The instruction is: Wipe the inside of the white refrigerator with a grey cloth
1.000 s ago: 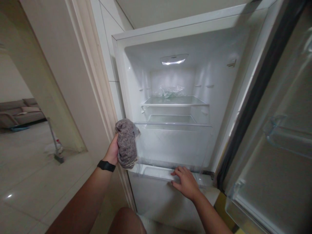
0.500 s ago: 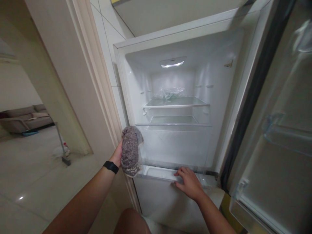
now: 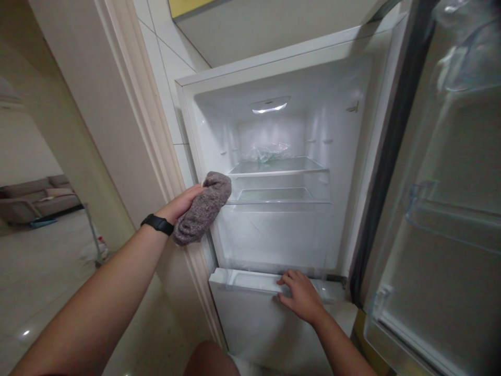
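Note:
My left hand (image 3: 180,203) grips a folded grey cloth (image 3: 201,209) and holds it against the left front edge of the open fridge (image 3: 195,130), level with the clear drawer (image 3: 274,230). A black band sits on that wrist. My right hand (image 3: 299,295) rests on the top edge of the lower white compartment door (image 3: 250,313), fingers curled over its lip. Inside, a glass shelf (image 3: 277,166) carries a crumpled clear plastic bag (image 3: 268,151), and the interior light is on.
The fridge door (image 3: 450,209) stands open on the right with clear bins. A door frame (image 3: 133,115) and tiled wall flank the fridge on the left. Beyond the doorway lie a tiled floor, a sofa (image 3: 35,196) and a mop-like tool (image 3: 94,240). My knee (image 3: 211,360) shows below.
My left hand has risen and tilted the cloth up along the fridge's left edge, from beside the drawer's lower corner to its top. My right hand has stayed on the lower door's edge.

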Motion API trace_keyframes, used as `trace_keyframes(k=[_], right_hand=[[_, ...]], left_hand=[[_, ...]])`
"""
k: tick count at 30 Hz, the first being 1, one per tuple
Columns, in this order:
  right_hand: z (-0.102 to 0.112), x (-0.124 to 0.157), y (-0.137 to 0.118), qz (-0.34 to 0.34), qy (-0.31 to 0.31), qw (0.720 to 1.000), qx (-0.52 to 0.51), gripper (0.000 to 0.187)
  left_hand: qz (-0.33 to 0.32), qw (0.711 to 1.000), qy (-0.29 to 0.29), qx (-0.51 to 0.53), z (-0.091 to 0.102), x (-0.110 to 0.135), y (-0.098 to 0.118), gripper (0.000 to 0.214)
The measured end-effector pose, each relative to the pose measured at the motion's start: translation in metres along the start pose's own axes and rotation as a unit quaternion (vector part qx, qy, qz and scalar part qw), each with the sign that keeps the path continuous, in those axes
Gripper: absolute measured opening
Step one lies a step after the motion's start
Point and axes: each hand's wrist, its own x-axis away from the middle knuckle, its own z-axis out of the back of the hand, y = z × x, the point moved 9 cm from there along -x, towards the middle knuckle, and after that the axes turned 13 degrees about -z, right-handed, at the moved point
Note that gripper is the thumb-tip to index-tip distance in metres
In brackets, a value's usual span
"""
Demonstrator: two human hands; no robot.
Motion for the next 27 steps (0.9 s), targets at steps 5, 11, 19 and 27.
trace_keyframes(k=[5, 11, 19, 27], right_hand=[[-0.001, 0.000, 0.001, 0.000, -0.002, 1.000, 0.009, 0.031], [-0.001, 0.001, 0.000, 0.003, 0.003, 1.000, 0.016, 0.031], [-0.001, 0.002, 0.002, -0.009, 0.006, 1.000, 0.006, 0.031], [-0.001, 0.002, 0.001, -0.006, 0.008, 1.000, 0.002, 0.032]], left_hand=[[0.000, 0.981, -0.104, -0.162, -0.044, -0.015, 0.022, 0.059], [-0.062, 0.934, -0.187, -0.298, -0.086, -0.044, 0.031, 0.047], [-0.059, 0.920, -0.244, -0.301, -0.119, -0.057, 0.036, 0.044], [-0.149, 0.813, -0.212, -0.521, -0.089, -0.075, 0.067, 0.048]])
